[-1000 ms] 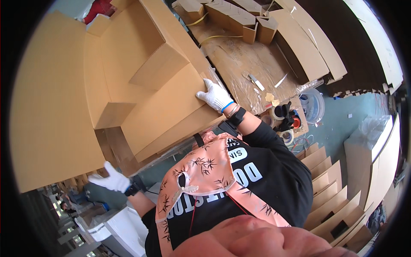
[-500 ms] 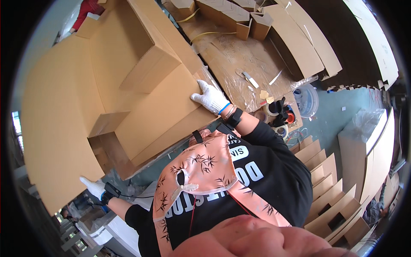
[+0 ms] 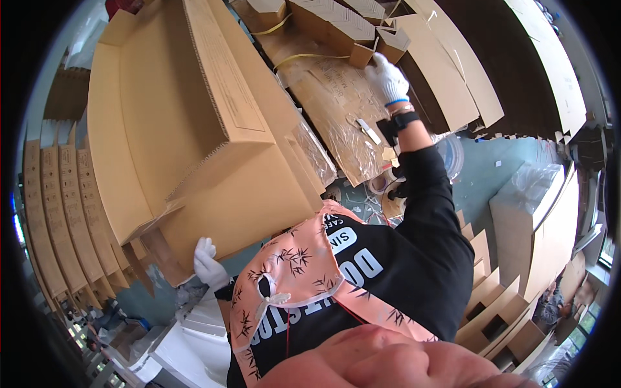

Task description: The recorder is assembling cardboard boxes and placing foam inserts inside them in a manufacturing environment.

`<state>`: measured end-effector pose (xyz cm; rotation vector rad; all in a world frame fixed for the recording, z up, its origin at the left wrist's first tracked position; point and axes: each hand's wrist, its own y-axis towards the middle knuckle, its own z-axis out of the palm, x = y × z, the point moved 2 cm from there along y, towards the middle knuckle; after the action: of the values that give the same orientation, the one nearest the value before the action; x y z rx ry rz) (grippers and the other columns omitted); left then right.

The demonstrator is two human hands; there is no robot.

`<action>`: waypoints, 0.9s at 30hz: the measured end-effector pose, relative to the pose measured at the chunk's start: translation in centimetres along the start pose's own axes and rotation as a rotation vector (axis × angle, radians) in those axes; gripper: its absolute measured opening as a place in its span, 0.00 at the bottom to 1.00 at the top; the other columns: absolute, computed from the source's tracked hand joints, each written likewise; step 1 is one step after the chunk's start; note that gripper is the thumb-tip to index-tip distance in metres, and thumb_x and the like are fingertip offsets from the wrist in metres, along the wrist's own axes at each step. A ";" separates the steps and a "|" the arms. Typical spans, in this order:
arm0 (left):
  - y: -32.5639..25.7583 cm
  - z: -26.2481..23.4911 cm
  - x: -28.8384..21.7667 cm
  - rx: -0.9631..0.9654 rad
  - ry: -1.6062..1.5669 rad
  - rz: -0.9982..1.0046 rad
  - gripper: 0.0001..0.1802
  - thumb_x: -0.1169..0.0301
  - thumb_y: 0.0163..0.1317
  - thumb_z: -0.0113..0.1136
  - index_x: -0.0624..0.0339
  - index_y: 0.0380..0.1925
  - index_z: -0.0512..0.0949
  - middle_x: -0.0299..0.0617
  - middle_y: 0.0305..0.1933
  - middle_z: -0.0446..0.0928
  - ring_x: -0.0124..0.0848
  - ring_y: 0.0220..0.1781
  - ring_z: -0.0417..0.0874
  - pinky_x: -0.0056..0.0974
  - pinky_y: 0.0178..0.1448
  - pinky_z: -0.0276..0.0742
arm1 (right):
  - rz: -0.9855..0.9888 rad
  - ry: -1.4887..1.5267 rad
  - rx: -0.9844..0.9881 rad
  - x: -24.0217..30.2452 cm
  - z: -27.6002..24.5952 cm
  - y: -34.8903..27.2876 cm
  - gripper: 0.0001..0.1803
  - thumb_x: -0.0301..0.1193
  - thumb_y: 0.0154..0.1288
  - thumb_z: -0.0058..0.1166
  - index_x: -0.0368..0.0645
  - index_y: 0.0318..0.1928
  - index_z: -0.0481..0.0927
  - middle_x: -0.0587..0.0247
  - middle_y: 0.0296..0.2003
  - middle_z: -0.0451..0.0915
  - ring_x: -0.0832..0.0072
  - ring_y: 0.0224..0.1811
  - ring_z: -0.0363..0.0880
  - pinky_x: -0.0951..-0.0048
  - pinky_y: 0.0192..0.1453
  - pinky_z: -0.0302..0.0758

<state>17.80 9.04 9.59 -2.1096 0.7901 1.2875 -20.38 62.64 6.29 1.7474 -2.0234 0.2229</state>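
A large brown cardboard box (image 3: 213, 207) lies on the left with its long side walls raised and its interior facing up. My left hand (image 3: 210, 264), in a white knit glove, is beside the box's near edge, fingers apart and slightly bent, holding nothing. My right hand (image 3: 388, 79), gloved too, reaches far to the right of the box. Its extended fingers are at the end of a folded cardboard piece (image 3: 363, 53); whether they touch it I cannot tell. Several similar angled cardboard pieces (image 3: 330, 24) lie bundled beyond it.
A utility knife (image 3: 369, 130) lies on the plastic-covered work surface (image 3: 336, 110). A yellow strap (image 3: 310, 57) curves across it. Long cardboard stacks (image 3: 440, 71) stand at the right; upright folded cardboard (image 3: 65, 213) stands at the far left. Plastic-wrapped boards (image 3: 530, 213) are lower right.
The box's left panel has swung up from lying flat. My left hand has let go of that panel and moved right, towards my body. My right hand has left the box and reached away to the cardboard pieces.
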 end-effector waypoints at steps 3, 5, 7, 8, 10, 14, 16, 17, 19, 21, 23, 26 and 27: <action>0.0 1.5 -1.4 0.047 0.137 0.051 0.30 0.56 0.79 0.36 0.74 0.58 0.76 0.55 0.51 0.83 0.36 0.49 0.84 0.34 0.52 0.79 | -0.107 -0.032 -0.114 -0.3 2.0 4.1 0.21 0.44 0.65 0.55 0.51 0.55 0.79 0.49 0.40 0.86 0.51 0.44 0.85 0.51 0.47 0.81; 0.0 2.0 -1.3 0.016 0.107 0.005 0.29 0.57 0.79 0.37 0.74 0.56 0.77 0.53 0.50 0.83 0.34 0.47 0.85 0.33 0.51 0.79 | -0.084 -0.174 0.039 -0.3 2.9 5.4 0.18 0.44 0.65 0.56 0.51 0.51 0.80 0.48 0.42 0.86 0.51 0.44 0.85 0.51 0.47 0.81; -0.1 2.3 -1.2 -0.022 0.156 -0.033 0.28 0.57 0.79 0.38 0.72 0.56 0.78 0.51 0.49 0.84 0.32 0.47 0.85 0.33 0.49 0.78 | -0.078 -0.210 0.049 -0.8 3.5 5.0 0.16 0.44 0.65 0.56 0.51 0.48 0.81 0.48 0.42 0.86 0.51 0.44 0.85 0.51 0.46 0.81; -0.2 2.3 -1.3 -0.024 0.156 -0.038 0.28 0.57 0.79 0.38 0.72 0.56 0.78 0.51 0.49 0.84 0.32 0.47 0.85 0.33 0.49 0.78 | -0.067 -0.245 0.055 -1.1 3.8 4.6 0.15 0.44 0.64 0.56 0.51 0.46 0.82 0.49 0.42 0.86 0.51 0.43 0.85 0.51 0.46 0.81; -0.3 2.3 -1.5 -0.022 0.170 -0.028 0.28 0.57 0.78 0.39 0.71 0.56 0.78 0.49 0.48 0.85 0.31 0.47 0.84 0.33 0.50 0.78 | -0.084 -0.261 0.032 -1.7 3.6 3.5 0.15 0.46 0.64 0.56 0.50 0.41 0.83 0.50 0.39 0.86 0.51 0.43 0.85 0.52 0.45 0.81; 0.1 1.9 -0.4 -0.019 0.136 -0.091 0.28 0.57 0.77 0.39 0.70 0.56 0.78 0.48 0.48 0.85 0.30 0.46 0.84 0.32 0.49 0.78 | 0.019 -0.175 0.058 -4.1 0.3 1.5 0.15 0.47 0.64 0.57 0.52 0.39 0.85 0.51 0.33 0.86 0.52 0.40 0.85 0.53 0.43 0.80; -0.2 1.6 -0.8 -0.045 0.164 -0.105 0.28 0.57 0.77 0.40 0.70 0.56 0.78 0.45 0.46 0.85 0.29 0.43 0.83 0.31 0.48 0.77 | 0.084 -0.225 0.036 -5.5 -1.7 1.5 0.15 0.47 0.64 0.58 0.52 0.42 0.85 0.50 0.36 0.86 0.51 0.41 0.85 0.53 0.45 0.81; -0.1 1.6 -0.7 -0.036 0.164 -0.106 0.28 0.57 0.77 0.40 0.70 0.56 0.78 0.45 0.46 0.85 0.29 0.43 0.83 0.31 0.48 0.77 | 0.063 -0.224 -0.004 -6.4 -2.2 1.8 0.15 0.47 0.64 0.58 0.51 0.41 0.85 0.50 0.36 0.86 0.51 0.40 0.85 0.53 0.45 0.81; 0.3 1.5 -0.7 -0.048 0.176 -0.076 0.27 0.57 0.77 0.40 0.70 0.55 0.79 0.43 0.43 0.84 0.27 0.40 0.81 0.31 0.46 0.76 | 0.051 -0.228 -0.062 -7.9 -2.2 3.0 0.15 0.44 0.65 0.58 0.53 0.47 0.84 0.50 0.39 0.86 0.51 0.43 0.85 0.52 0.47 0.80; 0.3 2.1 -1.5 -0.058 0.197 -0.077 0.27 0.57 0.77 0.41 0.70 0.55 0.79 0.41 0.41 0.84 0.26 0.37 0.79 0.30 0.44 0.76 | 0.060 -0.223 -0.083 -8.4 -1.5 3.6 0.18 0.44 0.65 0.57 0.54 0.52 0.82 0.50 0.42 0.86 0.51 0.45 0.85 0.52 0.49 0.80; 0.4 2.3 -1.6 -0.073 0.218 -0.077 0.27 0.57 0.77 0.41 0.70 0.55 0.79 0.39 0.39 0.83 0.24 0.35 0.77 0.29 0.42 0.75 | 0.125 -0.204 0.005 -8.5 -0.7 3.9 0.30 0.42 0.65 0.57 0.58 0.67 0.69 0.51 0.48 0.85 0.49 0.49 0.84 0.51 0.52 0.80; 0.3 2.1 -1.0 -0.064 0.167 -0.055 0.26 0.57 0.77 0.42 0.69 0.54 0.80 0.36 0.37 0.82 0.20 0.32 0.74 0.27 0.38 0.71 | 0.135 -0.216 -0.007 -8.2 -0.1 3.5 0.32 0.42 0.66 0.57 0.58 0.69 0.65 0.52 0.49 0.84 0.49 0.48 0.84 0.50 0.51 0.80; 0.2 2.2 -1.0 -0.077 0.177 -0.046 0.26 0.57 0.77 0.42 0.69 0.54 0.80 0.35 0.37 0.81 0.19 0.32 0.72 0.26 0.37 0.70 | 0.137 -0.213 -0.005 -8.2 -0.1 3.2 0.32 0.42 0.66 0.57 0.58 0.69 0.65 0.52 0.49 0.84 0.49 0.48 0.84 0.50 0.51 0.80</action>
<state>15.95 10.65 9.63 -2.3139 0.7713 1.1347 -22.72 70.57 3.36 1.6927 -2.2952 0.0762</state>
